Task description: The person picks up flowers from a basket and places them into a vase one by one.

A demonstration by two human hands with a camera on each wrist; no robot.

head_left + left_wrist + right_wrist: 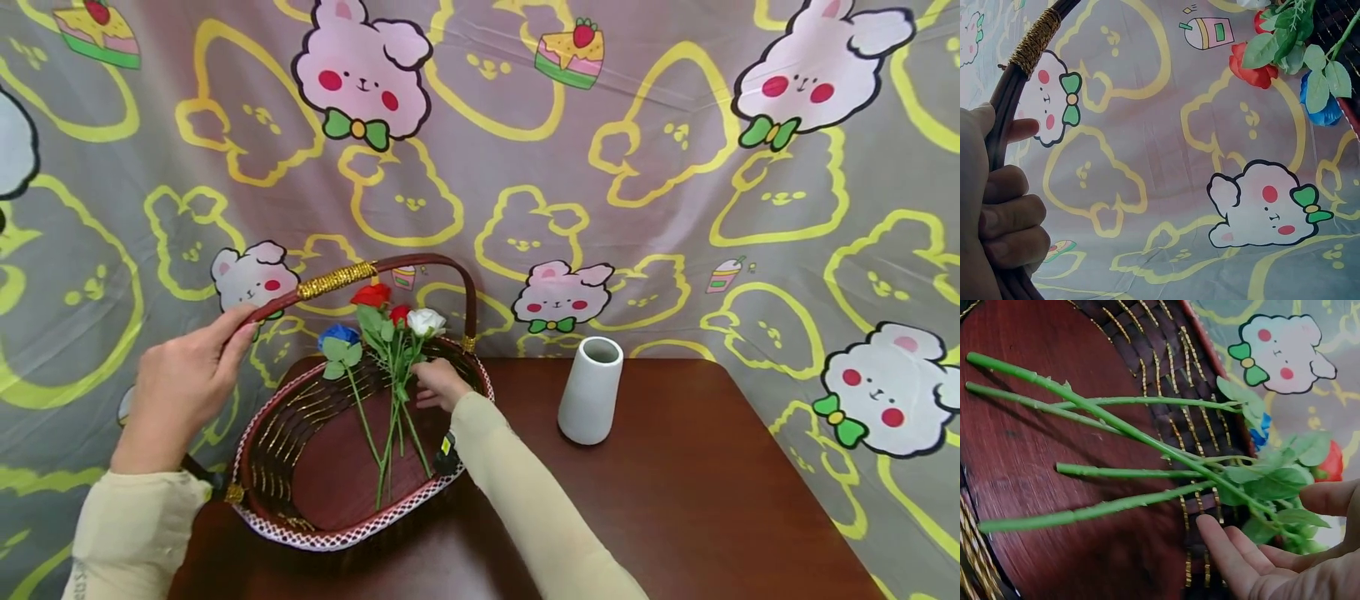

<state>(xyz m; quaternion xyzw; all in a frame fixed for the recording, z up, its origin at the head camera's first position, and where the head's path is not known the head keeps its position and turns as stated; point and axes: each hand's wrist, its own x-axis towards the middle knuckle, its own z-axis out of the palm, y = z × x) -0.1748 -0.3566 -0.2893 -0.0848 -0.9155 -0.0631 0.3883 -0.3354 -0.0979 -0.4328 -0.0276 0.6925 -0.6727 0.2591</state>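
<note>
My left hand [183, 375] grips the brown handle [468, 292] of a dark woven basket [255, 458], fingers curled round it below its gold wrapping. Inside the basket lean several artificial roses: a blue rose [339, 335], a red rose [371, 295], a smaller red one and a white rose [426, 322]. Their green stems [1104, 419] cross over the basket's floor. At the basket's right side my right hand [441, 383] reaches in beside the stems. In the right wrist view its thumb and fingers are apart, with leaves [1272, 481] close between them.
A white vase [591, 392] stands upright on the brown table [675, 467], right of the basket. A patterned cloth [487, 167] hangs behind and at both sides of the table.
</note>
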